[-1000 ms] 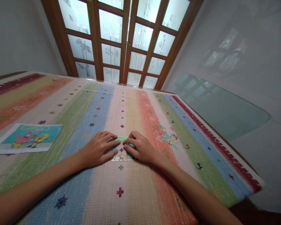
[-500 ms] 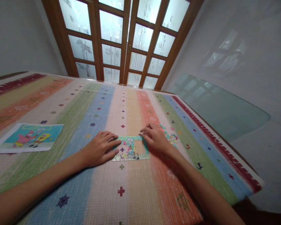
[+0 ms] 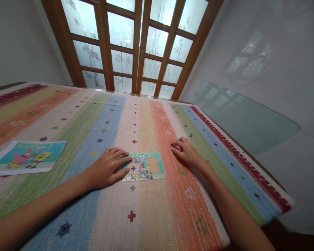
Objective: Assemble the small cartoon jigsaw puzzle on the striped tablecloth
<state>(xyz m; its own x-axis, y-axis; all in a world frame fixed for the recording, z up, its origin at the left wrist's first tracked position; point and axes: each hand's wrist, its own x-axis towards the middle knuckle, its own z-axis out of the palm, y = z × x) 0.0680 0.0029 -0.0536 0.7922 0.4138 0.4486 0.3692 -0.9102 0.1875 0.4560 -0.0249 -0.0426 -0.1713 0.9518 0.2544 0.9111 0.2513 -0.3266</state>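
Observation:
A small, partly joined jigsaw puzzle (image 3: 143, 166) lies flat on a striped mat (image 3: 151, 216), with an unfilled gap in its right half. My left hand (image 3: 108, 167) rests palm down on the mat, fingertips touching the puzzle's left edge. My right hand (image 3: 185, 151) is to the right of the puzzle, laid over a heap of loose puzzle pieces that it mostly hides. Its fingers are curled at the pieces; whether they grip one is not visible.
A printed cartoon picture (image 3: 26, 161) lies on the mat at the far left. The mat's right edge (image 3: 251, 170) borders a glass sheet (image 3: 240, 118) on the pale floor. Wooden doors with frosted glass panes (image 3: 136, 45) stand behind the mat.
My right hand left the puzzle and moved right onto the heap of loose pieces, uncovering the puzzle. My left hand stayed at the puzzle's left edge. The view shifted slightly.

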